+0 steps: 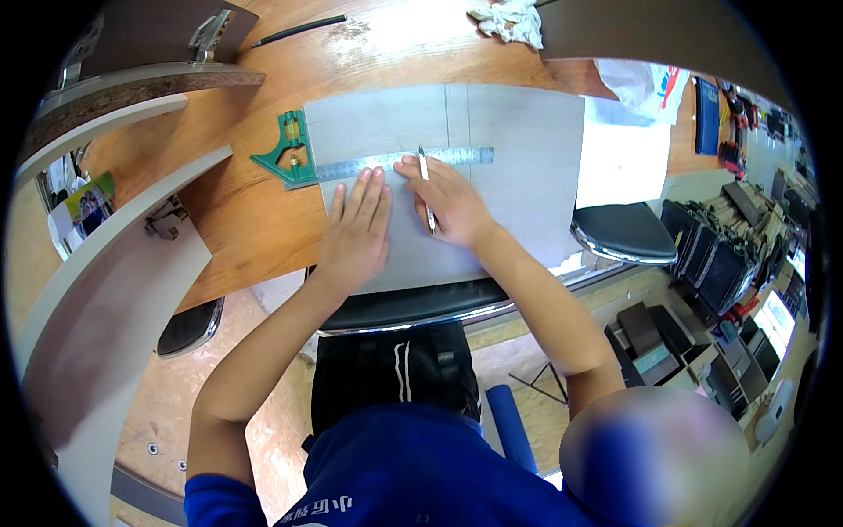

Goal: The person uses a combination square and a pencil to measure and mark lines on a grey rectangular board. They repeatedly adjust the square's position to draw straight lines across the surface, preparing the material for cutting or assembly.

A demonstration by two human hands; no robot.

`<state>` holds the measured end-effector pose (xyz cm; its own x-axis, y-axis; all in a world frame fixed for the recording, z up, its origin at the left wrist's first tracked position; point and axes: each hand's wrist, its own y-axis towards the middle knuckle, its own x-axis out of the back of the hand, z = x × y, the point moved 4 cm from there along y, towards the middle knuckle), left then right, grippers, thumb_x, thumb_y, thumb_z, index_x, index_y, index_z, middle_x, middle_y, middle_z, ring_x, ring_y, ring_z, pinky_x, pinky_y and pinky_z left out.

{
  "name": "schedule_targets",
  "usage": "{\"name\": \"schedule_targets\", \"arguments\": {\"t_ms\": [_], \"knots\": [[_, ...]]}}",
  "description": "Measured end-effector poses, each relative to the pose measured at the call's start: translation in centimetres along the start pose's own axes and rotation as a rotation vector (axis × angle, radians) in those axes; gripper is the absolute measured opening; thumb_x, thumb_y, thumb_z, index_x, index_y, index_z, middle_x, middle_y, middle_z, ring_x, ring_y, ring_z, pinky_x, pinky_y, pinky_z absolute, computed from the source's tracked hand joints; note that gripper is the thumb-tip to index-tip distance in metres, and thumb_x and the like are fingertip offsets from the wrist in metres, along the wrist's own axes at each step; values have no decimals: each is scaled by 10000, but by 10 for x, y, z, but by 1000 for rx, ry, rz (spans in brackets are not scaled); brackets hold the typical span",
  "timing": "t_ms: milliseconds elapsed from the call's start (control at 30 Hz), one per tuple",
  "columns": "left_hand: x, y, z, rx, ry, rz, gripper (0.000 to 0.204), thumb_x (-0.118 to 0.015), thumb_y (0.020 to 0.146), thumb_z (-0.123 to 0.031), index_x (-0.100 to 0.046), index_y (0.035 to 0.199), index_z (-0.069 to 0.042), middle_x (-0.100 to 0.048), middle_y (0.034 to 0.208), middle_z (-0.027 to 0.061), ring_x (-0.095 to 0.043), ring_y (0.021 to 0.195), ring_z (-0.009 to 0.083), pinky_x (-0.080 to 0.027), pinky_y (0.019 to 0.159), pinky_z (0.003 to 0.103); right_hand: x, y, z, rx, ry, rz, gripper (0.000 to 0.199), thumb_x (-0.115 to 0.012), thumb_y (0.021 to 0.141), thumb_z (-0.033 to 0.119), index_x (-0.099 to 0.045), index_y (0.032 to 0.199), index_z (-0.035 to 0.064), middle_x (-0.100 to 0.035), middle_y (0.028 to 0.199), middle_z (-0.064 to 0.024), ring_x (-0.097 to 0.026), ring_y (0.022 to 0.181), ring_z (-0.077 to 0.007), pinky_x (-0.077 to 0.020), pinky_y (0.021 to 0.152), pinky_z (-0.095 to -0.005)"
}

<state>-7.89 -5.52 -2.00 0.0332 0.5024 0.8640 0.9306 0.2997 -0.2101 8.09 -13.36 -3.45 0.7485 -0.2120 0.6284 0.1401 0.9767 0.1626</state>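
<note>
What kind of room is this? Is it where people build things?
Probably a woodworking shop: a combination square lies on a grey panel, the right hand holds a pencil, and hinged boards lean nearby.

The bench (255, 220) is warm brown wood with a visible grain, faintly shiny where light falls on it; the panel (518, 149) on it is pale grey, smooth and matt; the ruler (395, 162) is bare brushed metal, its head (285, 154) green-painted metal; the pen (425, 176) looks like white plastic; the rag (509, 22) is crumpled white cloth; the stool seat (625, 230) is black padding with a glossy chrome rim.
</note>
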Motion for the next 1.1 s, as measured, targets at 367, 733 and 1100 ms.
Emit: {"name": "schedule_targets", "arguments": {"t_ms": [367,733,1100], "knots": [[-8,15,-22,32,-12,-115,562,-673,815,-113,-585,1362,-24,-413,1576,204,-322,1510,365,-259,1187,626,7,5,-3,15,84,-42,333,-652,778,-89,-583,1085,20,-668,1255,-162,-617,1223,-407,-504,1040,-505],[-20,22,-10,-39,-53,-214,525,-721,810,-156,-625,1325,-115,-439,1581,141,-368,1485,284,-284,1169,549,16,-2,-17,58,69,-9,270,-680,753,-66,-609,996,30,-700,1232,-164,-635,1199,-395,-510,1027,-503],[-25,25,-13,-34,-49,-235,463,-721,815,-170,-646,1268,-112,-457,1562,139,-356,1504,279,-269,1213,537,19,-3,-21,82,74,-51,308,-691,791,-42,-616,1079,40,-707,1203,-167,-660,1132,-386,-522,995,-481]]}}
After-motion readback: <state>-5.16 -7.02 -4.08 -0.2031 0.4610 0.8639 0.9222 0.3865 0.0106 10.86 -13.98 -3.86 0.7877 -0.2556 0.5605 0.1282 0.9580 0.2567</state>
